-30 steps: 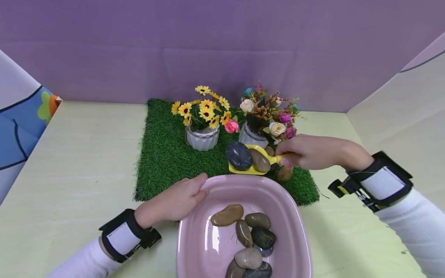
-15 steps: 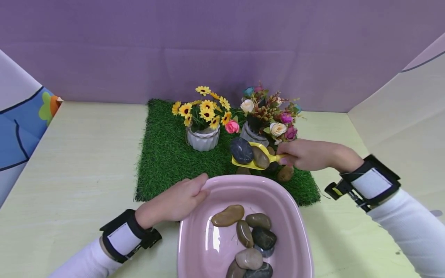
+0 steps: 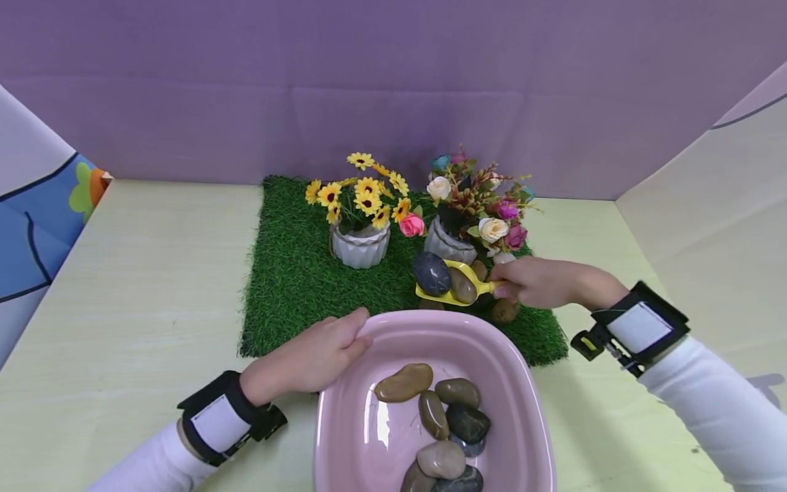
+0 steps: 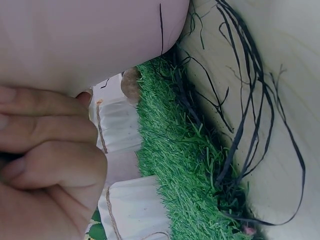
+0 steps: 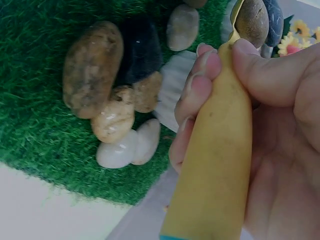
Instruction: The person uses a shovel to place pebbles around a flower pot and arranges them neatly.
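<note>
My right hand [image 3: 541, 281] grips the handle of a yellow toy shovel [image 5: 212, 165], fingers curled round it. Its blade carries a dark grey stone [image 3: 432, 273] and a brown stone [image 3: 462, 287]. The shovel hangs over the grass mat, just beyond the far rim of a pink basin [image 3: 439, 318]. With curled fingers, my left hand [image 3: 316, 352] holds the basin's far left rim; in the left wrist view those fingers press against its outer wall. Several wet-looking stones, among them a tan one [image 3: 404, 383], lie in the basin, mostly on its right side.
The green artificial grass mat [image 3: 295, 273] bears a white pot of yellow flowers [image 3: 360, 246] and a pot of mixed flowers [image 3: 449, 242]. More stones, including a large brown one [image 5: 93, 69], lie on the mat beneath the shovel. Dark loose strands [image 4: 255, 100] trail from the mat's edge.
My right hand and the loaded shovel have shifted a little to the right, rising slightly and then sinking. Both stones stay on the blade. The left hand and basin hold their place.
</note>
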Demonstrator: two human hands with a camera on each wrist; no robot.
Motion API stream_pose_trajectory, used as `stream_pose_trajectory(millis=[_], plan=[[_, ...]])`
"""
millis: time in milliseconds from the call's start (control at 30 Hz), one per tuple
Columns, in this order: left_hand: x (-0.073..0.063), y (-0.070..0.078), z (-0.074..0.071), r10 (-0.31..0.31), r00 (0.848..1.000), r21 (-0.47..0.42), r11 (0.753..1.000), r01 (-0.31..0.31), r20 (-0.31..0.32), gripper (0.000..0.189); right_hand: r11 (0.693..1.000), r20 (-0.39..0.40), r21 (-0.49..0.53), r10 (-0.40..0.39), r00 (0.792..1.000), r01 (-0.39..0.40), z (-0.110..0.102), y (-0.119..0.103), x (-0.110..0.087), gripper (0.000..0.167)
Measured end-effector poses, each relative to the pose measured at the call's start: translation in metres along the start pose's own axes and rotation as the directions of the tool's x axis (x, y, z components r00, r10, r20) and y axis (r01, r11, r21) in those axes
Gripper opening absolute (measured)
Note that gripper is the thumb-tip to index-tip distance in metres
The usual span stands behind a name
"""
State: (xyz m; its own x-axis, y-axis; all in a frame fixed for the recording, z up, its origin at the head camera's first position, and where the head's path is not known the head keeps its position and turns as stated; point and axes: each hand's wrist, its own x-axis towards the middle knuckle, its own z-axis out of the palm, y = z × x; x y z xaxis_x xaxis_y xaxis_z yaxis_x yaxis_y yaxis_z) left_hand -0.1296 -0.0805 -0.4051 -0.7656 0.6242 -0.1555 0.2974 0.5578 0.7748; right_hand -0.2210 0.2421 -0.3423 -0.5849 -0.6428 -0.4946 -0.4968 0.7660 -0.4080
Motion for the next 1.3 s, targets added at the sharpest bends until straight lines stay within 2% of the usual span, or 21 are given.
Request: stream_pose_trajectory(millis=[333,1033,1300], plan=[[0.000,0.000,0.001,-0.005,1.000,-0.009,1.000,0.005,0.004,0.009,1.000,0.002,-0.007,-0.006,1.000,0.006,0.009,0.011,0.009,0.013],[0.000,0.001,-0.001,-0.008,1.000,-0.011,1.000,0.009,0.006,0.009,0.999,0.085,0.024,0.032,0.996,-0.034,0.014,0.014,0.020,0.013],[0.000,0.002,0.000,-0.007,1.000,-0.010,1.000,0.007,0.005,0.009,0.999,0.090,-0.026,0.044,0.995,-0.041,0.012,0.010,0.024,0.018]])
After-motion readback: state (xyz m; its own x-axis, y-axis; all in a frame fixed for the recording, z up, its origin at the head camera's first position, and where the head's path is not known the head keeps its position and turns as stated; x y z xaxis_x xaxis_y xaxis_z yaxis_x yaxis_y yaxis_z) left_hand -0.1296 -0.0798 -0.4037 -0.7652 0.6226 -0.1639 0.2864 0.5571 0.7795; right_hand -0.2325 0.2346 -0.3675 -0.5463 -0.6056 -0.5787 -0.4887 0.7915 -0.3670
